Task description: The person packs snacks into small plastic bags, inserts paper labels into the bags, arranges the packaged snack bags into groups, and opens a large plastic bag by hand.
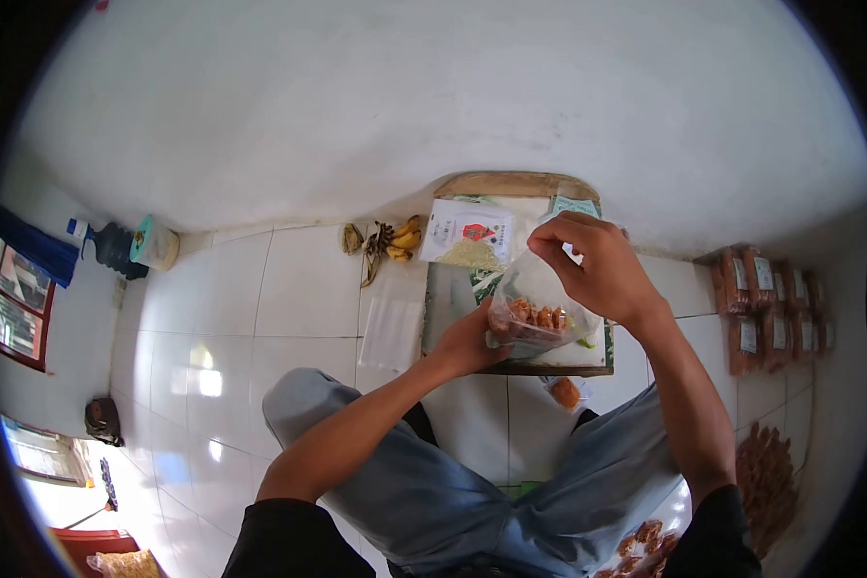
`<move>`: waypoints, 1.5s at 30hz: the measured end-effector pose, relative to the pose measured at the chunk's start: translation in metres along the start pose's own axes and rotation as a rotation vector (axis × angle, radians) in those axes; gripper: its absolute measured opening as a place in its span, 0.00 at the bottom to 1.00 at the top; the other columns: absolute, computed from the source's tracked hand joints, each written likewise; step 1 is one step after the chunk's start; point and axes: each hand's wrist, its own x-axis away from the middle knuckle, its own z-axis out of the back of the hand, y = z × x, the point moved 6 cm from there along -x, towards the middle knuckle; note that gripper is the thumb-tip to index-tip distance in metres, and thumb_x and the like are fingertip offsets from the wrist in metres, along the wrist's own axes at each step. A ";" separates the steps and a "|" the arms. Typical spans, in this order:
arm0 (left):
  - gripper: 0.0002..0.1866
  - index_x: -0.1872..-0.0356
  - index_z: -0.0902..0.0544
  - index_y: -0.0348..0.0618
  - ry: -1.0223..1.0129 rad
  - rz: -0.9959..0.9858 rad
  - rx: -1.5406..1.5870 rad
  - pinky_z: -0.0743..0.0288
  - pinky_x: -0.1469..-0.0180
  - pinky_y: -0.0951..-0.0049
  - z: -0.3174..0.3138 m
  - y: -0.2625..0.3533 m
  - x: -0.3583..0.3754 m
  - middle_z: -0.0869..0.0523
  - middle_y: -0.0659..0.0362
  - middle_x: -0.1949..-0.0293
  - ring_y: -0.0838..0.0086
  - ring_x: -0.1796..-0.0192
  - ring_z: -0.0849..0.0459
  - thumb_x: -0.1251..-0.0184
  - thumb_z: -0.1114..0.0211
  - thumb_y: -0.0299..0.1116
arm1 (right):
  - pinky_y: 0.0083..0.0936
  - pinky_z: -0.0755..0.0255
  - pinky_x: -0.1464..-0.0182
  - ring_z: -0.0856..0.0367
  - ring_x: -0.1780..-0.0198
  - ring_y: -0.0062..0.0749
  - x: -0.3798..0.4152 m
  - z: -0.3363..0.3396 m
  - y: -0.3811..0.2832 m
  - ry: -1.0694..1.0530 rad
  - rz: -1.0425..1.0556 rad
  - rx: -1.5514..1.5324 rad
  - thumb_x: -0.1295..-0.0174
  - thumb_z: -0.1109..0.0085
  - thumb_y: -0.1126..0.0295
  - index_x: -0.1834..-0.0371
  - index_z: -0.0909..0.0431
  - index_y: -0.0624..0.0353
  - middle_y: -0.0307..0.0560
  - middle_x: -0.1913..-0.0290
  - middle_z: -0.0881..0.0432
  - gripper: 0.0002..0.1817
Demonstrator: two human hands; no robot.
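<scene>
A clear plastic bag (539, 289) with several reddish-brown snack pieces (539, 315) inside is held above a low table (443, 306). My left hand (471, 343) is wrapped round the bag's lower left side. Higher up, my right hand (588, 260) has its fingers pinched together at the bag's upper edge. Behind the bag, a white printed packet (467, 234) with a red mark lies on the table. A greenish printed label or packet (575, 206) is partly hidden by my right hand.
Bananas (405, 238) lie on the tiled floor left of the table, above a stack of clear plastic sheets or bags (391, 332). A small packed snack (564, 390) sits before the table. Filled, labelled packs (769, 299) stand in rows at right, with a brown pile (767, 472) nearer me.
</scene>
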 end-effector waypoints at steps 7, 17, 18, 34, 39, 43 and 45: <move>0.37 0.38 0.33 0.45 -0.014 0.015 0.052 0.22 0.46 0.54 -0.020 -0.025 -0.011 0.16 0.47 0.48 0.48 0.46 0.18 0.46 0.26 0.44 | 0.31 0.34 0.60 0.23 0.68 0.37 0.022 -0.006 -0.055 -0.014 0.300 0.441 0.41 0.31 0.53 0.76 0.19 0.58 0.43 0.76 0.21 0.19; 0.32 0.40 0.30 0.48 0.175 -0.134 -0.029 0.22 0.52 0.56 -0.010 -0.019 -0.005 0.14 0.52 0.57 0.52 0.51 0.16 0.44 0.28 0.44 | 0.31 0.31 0.74 0.24 0.81 0.35 0.029 -0.043 -0.055 0.184 0.346 0.347 0.40 0.35 0.66 0.82 0.26 0.53 0.39 0.82 0.24 0.14; 0.31 0.41 0.30 0.49 0.190 -0.165 -0.061 0.22 0.52 0.57 -0.011 -0.027 -0.009 0.14 0.53 0.57 0.53 0.52 0.16 0.44 0.28 0.42 | 0.31 0.32 0.77 0.25 0.83 0.36 0.028 -0.041 -0.054 0.184 0.357 0.301 0.40 0.35 0.66 0.83 0.27 0.53 0.39 0.83 0.24 0.15; 0.32 0.40 0.32 0.47 0.124 0.050 0.156 0.23 0.48 0.55 0.018 -0.014 0.007 0.15 0.47 0.51 0.47 0.47 0.18 0.47 0.28 0.37 | 0.27 0.33 0.79 0.25 0.85 0.29 0.005 -0.013 -0.059 0.017 0.206 0.044 0.38 0.32 0.65 0.76 0.19 0.58 0.43 0.84 0.22 0.12; 0.35 0.39 0.35 0.46 0.108 0.055 0.113 0.24 0.47 0.53 0.020 -0.015 0.007 0.16 0.44 0.50 0.44 0.46 0.19 0.49 0.27 0.37 | 0.32 0.26 0.57 0.18 0.57 0.34 0.000 0.019 -0.022 -0.051 0.104 -0.080 0.40 0.30 0.64 0.67 0.16 0.60 0.51 0.59 0.16 0.10; 0.37 0.39 0.35 0.44 0.091 0.013 0.111 0.24 0.47 0.53 0.018 -0.019 0.005 0.16 0.43 0.50 0.44 0.45 0.20 0.50 0.27 0.35 | 0.45 0.35 0.34 0.30 0.32 0.45 0.018 0.012 -0.041 -0.210 0.345 0.058 0.47 0.25 0.64 0.64 0.14 0.56 0.50 0.34 0.26 0.11; 0.32 0.42 0.29 0.42 0.074 0.059 0.112 0.24 0.45 0.59 0.019 -0.018 0.004 0.15 0.47 0.51 0.53 0.46 0.18 0.49 0.26 0.34 | 0.51 0.48 0.25 0.44 0.22 0.47 0.026 0.001 -0.039 -0.379 0.293 0.139 0.55 0.22 0.64 0.65 0.12 0.51 0.46 0.26 0.35 0.13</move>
